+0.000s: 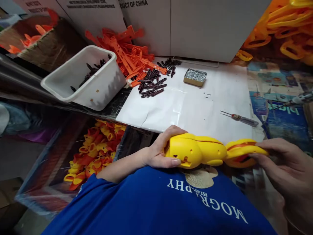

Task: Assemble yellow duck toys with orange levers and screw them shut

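A yellow plastic toy body with an orange seam lies across the near table edge, close to my blue shirt. My left hand is wrapped round its rounded left end, thumb underneath. My right hand pinches the flatter yellow and orange right end with its fingers closed on it. A small screwdriver lies on the white sheet beyond the toy, untouched.
A small tin of screws and a heap of dark pins sit at the back of the sheet. Orange plastic parts pile behind. A white tub stands left; a bin of yellow and orange pieces sits below. Cardboard boxes close off the back.
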`<state>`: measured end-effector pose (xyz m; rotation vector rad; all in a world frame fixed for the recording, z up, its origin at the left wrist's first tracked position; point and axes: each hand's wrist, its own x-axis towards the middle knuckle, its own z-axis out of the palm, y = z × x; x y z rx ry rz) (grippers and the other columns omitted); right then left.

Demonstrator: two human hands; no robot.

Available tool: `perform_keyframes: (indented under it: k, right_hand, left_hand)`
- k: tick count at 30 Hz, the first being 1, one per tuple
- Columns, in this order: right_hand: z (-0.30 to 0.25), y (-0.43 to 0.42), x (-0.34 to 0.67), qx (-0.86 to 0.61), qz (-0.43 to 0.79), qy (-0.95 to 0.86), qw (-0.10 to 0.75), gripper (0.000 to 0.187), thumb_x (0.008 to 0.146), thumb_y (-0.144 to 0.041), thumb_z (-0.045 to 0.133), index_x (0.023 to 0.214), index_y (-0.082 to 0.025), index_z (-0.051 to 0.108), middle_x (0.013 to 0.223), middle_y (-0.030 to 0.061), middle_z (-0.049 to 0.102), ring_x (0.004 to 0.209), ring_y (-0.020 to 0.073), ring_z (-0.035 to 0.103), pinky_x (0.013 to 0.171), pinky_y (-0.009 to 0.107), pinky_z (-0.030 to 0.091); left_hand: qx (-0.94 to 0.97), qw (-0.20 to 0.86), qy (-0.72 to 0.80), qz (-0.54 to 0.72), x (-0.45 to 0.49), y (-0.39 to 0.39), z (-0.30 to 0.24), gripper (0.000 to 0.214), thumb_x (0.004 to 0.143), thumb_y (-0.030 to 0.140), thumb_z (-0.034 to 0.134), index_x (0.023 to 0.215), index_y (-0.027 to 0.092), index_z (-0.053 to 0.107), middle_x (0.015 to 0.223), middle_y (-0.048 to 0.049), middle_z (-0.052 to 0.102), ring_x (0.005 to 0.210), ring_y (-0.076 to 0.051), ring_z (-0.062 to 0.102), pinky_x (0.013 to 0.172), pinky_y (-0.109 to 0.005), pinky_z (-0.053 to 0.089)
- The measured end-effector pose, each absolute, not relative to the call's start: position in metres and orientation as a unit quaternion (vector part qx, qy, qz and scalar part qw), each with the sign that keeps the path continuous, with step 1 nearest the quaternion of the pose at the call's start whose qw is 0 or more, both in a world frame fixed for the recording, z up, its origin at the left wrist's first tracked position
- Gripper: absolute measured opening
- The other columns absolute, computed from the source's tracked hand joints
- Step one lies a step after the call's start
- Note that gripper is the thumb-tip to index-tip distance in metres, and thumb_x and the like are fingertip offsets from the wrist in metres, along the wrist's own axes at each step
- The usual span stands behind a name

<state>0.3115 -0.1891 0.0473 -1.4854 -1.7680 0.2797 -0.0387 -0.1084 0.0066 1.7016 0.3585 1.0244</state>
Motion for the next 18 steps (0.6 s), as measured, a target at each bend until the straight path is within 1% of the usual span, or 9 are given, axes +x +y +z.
perform_keyframes:
  k: [2, 3, 4, 5, 7, 9, 10, 14, 18]
  right_hand:
    - [0.056, -0.184, 0.303, -0.567, 0.009, -0.741, 0.361, 0.041, 0.081, -0.023, 0.081, 0.117, -0.040, 0.069, 0.119, 0.0094, 0.066, 0.106, 0.0391, 0.067, 0.085, 0.057, 0.056]
    - [0.062, -0.181, 0.298, -0.562, -0.020, -0.754, 0.340, 0.045, 0.084, -0.024, 0.079, 0.124, -0.042, 0.067, 0.133, 0.0102, 0.061, 0.119, 0.0433, 0.061, 0.094, 0.062, 0.053]
    - [0.068, -0.179, 0.293, -0.552, -0.021, -0.771, 0.318, 0.047, 0.088, -0.026, 0.074, 0.131, -0.041, 0.064, 0.142, 0.0103, 0.056, 0.128, 0.0448, 0.056, 0.101, 0.064, 0.050]
    - [0.074, -0.177, 0.287, -0.531, -0.004, -0.794, 0.297, 0.049, 0.092, -0.029, 0.069, 0.139, -0.039, 0.059, 0.143, 0.0109, 0.056, 0.130, 0.0440, 0.056, 0.104, 0.063, 0.049]
    - [0.083, -0.172, 0.276, -0.482, 0.065, -0.838, 0.248, 0.051, 0.098, -0.037, 0.062, 0.147, -0.030, 0.052, 0.135, 0.0131, 0.065, 0.123, 0.0387, 0.064, 0.102, 0.058, 0.054]
    - [0.088, -0.167, 0.263, -0.441, 0.141, -0.864, 0.197, 0.055, 0.098, -0.049, 0.060, 0.145, -0.021, 0.053, 0.124, 0.0138, 0.072, 0.109, 0.0329, 0.071, 0.091, 0.049, 0.060]
    - [0.090, -0.164, 0.257, -0.435, 0.185, -0.864, 0.171, 0.056, 0.097, -0.052, 0.061, 0.143, -0.019, 0.056, 0.122, 0.0134, 0.073, 0.104, 0.0304, 0.073, 0.086, 0.045, 0.061]
    - [0.094, -0.149, 0.239, -0.446, 0.362, -0.811, 0.111, 0.043, 0.094, -0.044, 0.066, 0.131, -0.021, 0.065, 0.111, 0.0064, 0.077, 0.090, 0.0222, 0.074, 0.075, 0.033, 0.059]
    - [0.093, -0.135, 0.235, -0.473, 0.431, -0.762, 0.103, 0.038, 0.088, -0.041, 0.071, 0.119, -0.020, 0.072, 0.094, 0.0030, 0.079, 0.077, 0.0192, 0.072, 0.067, 0.028, 0.052]
  left_hand:
    - [0.708, 0.526, 0.154, 0.446, -0.040, -0.109, 0.006, 0.071, 0.080, 0.053, 0.072, 0.142, 0.028, 0.049, 0.126, -0.0123, 0.058, 0.112, -0.030, 0.058, 0.096, -0.047, 0.053]
    - [0.703, 0.530, 0.156, 0.448, -0.040, -0.109, 0.006, 0.070, 0.081, 0.052, 0.071, 0.143, 0.029, 0.049, 0.126, -0.0118, 0.057, 0.111, -0.029, 0.058, 0.095, -0.046, 0.054]
    - [0.701, 0.535, 0.157, 0.444, -0.040, -0.109, 0.007, 0.069, 0.082, 0.052, 0.071, 0.143, 0.029, 0.050, 0.126, -0.0113, 0.057, 0.110, -0.028, 0.059, 0.094, -0.045, 0.054]
    - [0.702, 0.541, 0.159, 0.436, -0.040, -0.109, 0.008, 0.068, 0.083, 0.051, 0.071, 0.144, 0.029, 0.050, 0.125, -0.0110, 0.057, 0.109, -0.028, 0.059, 0.094, -0.044, 0.054]
    - [0.709, 0.546, 0.161, 0.416, -0.039, -0.108, 0.010, 0.067, 0.084, 0.052, 0.070, 0.143, 0.028, 0.051, 0.124, -0.0108, 0.058, 0.109, -0.027, 0.060, 0.093, -0.043, 0.054]
    - [0.724, 0.541, 0.157, 0.399, -0.037, -0.107, 0.012, 0.066, 0.084, 0.052, 0.069, 0.143, 0.027, 0.051, 0.123, -0.0111, 0.058, 0.108, -0.028, 0.060, 0.092, -0.043, 0.054]
    - [0.732, 0.536, 0.153, 0.392, -0.036, -0.106, 0.013, 0.066, 0.084, 0.052, 0.069, 0.142, 0.027, 0.050, 0.122, -0.0112, 0.059, 0.108, -0.028, 0.060, 0.092, -0.043, 0.054]
    - [0.736, 0.539, 0.166, 0.374, -0.036, -0.106, 0.016, 0.064, 0.084, 0.054, 0.069, 0.139, 0.025, 0.052, 0.120, -0.0111, 0.059, 0.105, -0.028, 0.061, 0.090, -0.043, 0.054]
    - [0.681, 0.613, 0.237, 0.323, -0.040, -0.109, 0.015, 0.061, 0.085, 0.057, 0.068, 0.133, 0.024, 0.052, 0.120, -0.0102, 0.059, 0.099, -0.025, 0.062, 0.083, -0.037, 0.054]
